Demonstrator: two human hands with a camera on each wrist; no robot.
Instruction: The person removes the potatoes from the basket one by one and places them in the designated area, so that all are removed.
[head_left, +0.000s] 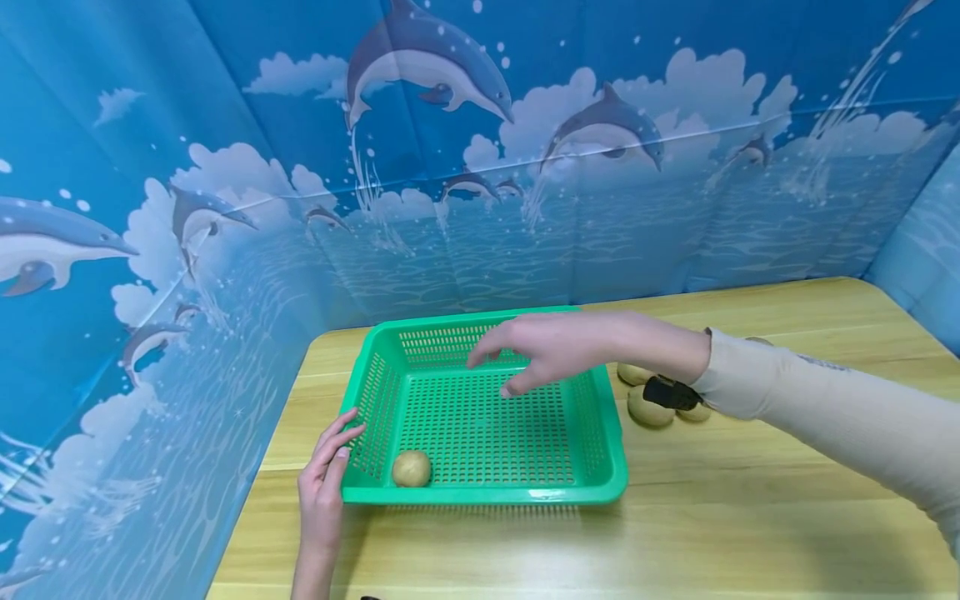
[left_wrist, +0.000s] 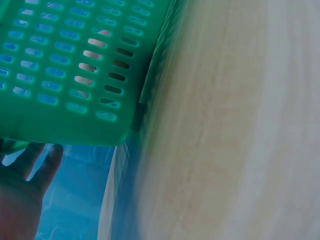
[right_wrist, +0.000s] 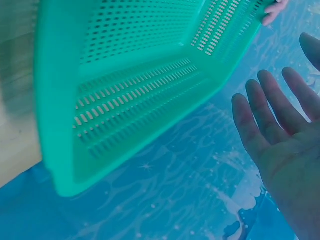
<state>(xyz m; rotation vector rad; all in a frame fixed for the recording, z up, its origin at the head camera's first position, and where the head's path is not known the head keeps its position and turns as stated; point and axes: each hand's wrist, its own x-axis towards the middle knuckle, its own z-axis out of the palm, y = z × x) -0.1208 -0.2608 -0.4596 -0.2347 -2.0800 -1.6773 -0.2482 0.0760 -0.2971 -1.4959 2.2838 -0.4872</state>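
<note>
A green plastic basket (head_left: 480,495) with slotted walls stands on the table. One round, light-brown potato (head_left: 412,469) lies in its near left corner. My left hand (head_left: 322,479) is at the basket's left rim, its fingertips on the edge. The left wrist view shows extended fingers (left_wrist: 48,167) against the rim, with part of that hand outside the picture. Over the basket hovers my right hand (head_left: 551,346), fingers spread and holding nothing. In the right wrist view its palm (right_wrist: 295,160) faces the camera, away from the basket wall.
Several more potatoes (head_left: 650,408) lie on the wooden table (head_left: 750,508) right of the basket, partly hidden by the right forearm and its black wrist strap (head_left: 670,392). A blue dolphin-print curtain (head_left: 637,225) hangs behind the table and along its sides.
</note>
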